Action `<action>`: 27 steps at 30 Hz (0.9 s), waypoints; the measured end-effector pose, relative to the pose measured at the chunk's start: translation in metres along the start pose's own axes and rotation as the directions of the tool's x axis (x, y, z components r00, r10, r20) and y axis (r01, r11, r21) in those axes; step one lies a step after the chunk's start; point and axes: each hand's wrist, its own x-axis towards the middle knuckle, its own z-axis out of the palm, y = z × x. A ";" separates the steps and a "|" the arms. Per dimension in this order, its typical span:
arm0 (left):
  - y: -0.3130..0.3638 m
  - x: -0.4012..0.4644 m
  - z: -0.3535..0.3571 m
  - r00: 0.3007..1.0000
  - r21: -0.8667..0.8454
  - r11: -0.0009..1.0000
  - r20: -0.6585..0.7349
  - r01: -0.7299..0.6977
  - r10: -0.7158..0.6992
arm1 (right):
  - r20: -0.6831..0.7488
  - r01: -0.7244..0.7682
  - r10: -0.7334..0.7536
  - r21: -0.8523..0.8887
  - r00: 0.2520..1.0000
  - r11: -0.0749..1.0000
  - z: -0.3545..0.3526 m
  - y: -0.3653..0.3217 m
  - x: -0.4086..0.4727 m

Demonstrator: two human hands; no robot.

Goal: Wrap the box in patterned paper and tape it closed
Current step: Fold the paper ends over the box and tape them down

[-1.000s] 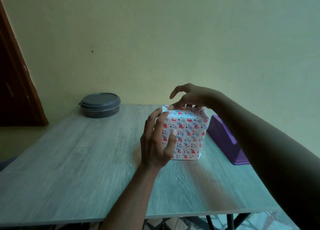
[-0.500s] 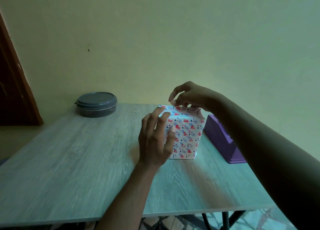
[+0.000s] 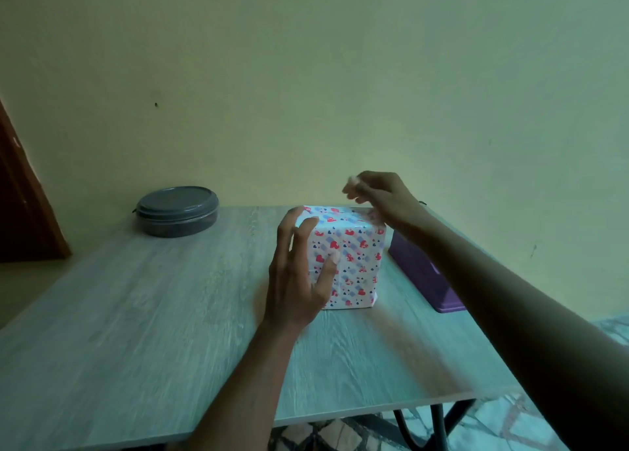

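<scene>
The table (image 3: 143, 318) carries the box (image 3: 354, 256), fully covered in heart-patterned paper and standing near its far middle. A purple container (image 3: 425, 277) lies just right of it, partly hidden by the right forearm. A round grey lidded tub (image 3: 177, 210) sits at the far left. The left hand (image 3: 296, 280) is spread open against the box's near-left side, thumb touching the front. The right hand (image 3: 381, 195) hovers above the box's far right corner, blurred, fingertips pinched together; whether they hold anything cannot be told.
</scene>
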 end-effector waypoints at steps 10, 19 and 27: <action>-0.024 0.003 0.004 0.951 -0.177 0.970 -0.230 0.168 -0.207 | 0.343 -0.163 0.129 0.074 0.931 0.984 -0.006 0.068 -0.070; -0.033 0.004 0.006 0.729 -0.498 0.706 -0.194 0.503 -0.657 | 0.124 0.019 -0.016 -0.015 0.992 1.000 -0.016 0.031 -0.044; -0.030 -0.002 0.010 0.823 -0.330 0.792 -0.071 0.514 -0.564 | 0.142 0.147 -0.096 -0.409 0.985 0.901 -0.041 -0.036 -0.002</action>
